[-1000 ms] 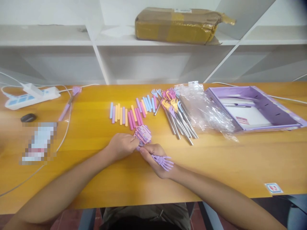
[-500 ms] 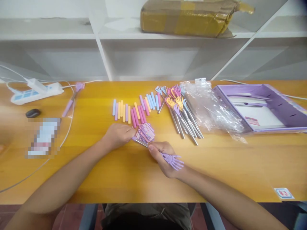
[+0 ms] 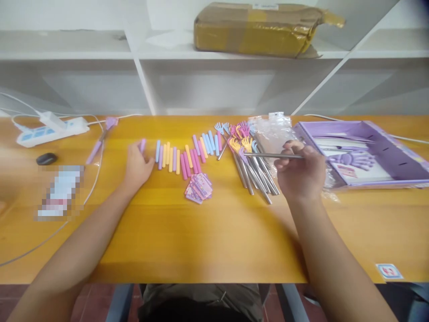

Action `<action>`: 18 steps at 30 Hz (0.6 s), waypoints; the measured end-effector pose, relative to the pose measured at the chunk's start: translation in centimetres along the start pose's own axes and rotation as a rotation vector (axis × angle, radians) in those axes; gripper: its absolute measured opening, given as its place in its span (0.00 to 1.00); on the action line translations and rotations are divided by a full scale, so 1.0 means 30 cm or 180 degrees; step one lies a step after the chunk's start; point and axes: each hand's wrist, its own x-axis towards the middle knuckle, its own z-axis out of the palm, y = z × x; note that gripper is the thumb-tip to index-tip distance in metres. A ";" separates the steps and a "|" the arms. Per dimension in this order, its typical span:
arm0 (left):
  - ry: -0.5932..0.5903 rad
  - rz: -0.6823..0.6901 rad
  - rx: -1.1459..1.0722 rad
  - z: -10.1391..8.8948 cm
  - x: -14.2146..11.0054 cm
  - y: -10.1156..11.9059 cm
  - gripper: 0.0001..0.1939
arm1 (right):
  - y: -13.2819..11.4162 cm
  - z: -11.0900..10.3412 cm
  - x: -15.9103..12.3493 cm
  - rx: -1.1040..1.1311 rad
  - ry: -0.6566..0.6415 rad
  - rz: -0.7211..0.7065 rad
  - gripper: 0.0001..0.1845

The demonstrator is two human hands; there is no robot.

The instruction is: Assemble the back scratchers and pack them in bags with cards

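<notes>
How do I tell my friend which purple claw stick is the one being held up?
On the wooden table, look for the purple tray at the picture's right. In front of its left part, the right hand grips a metal claw stick with a purple head. Unlike the heaped sticks, it's in a hand, its claw pointing right.

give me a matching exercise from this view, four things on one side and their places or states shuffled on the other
1. right hand
2. taped package
3. card pile
4. black oval object

A. on a white shelf
B. at far left, near the power strip
C. gripping a metal rod
D. just below the pink tubes in view

Pairs: 1-C, 2-A, 3-D, 4-B
</notes>
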 end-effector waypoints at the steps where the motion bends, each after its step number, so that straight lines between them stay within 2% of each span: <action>1: -0.0020 -0.0007 -0.0051 0.006 -0.007 0.004 0.29 | 0.013 -0.009 0.012 0.0019 0.0161 -0.0015 0.21; 4: -0.0098 -0.0039 -0.0278 0.013 -0.027 0.019 0.27 | 0.052 -0.023 0.023 0.0125 0.0603 -0.0190 0.25; 6: -0.0232 0.0003 -0.0462 0.013 -0.033 0.026 0.23 | 0.071 -0.029 0.020 -0.0210 0.0701 -0.0310 0.26; 8: -0.0335 0.0123 -0.0545 0.012 -0.028 0.025 0.18 | 0.089 -0.034 0.014 -0.1088 0.0485 -0.0399 0.24; 11: -0.0368 0.0071 -0.0504 0.007 0.000 0.003 0.12 | 0.127 -0.042 0.009 -0.2441 -0.0266 -0.0439 0.18; 13: -0.0368 -0.0128 -0.0483 0.003 0.022 -0.019 0.10 | 0.159 -0.046 0.010 -0.2836 -0.0619 -0.0500 0.15; 18: -0.0292 -0.0318 -0.0440 -0.020 0.054 -0.060 0.11 | 0.209 -0.053 0.024 -0.3243 -0.0847 -0.0704 0.12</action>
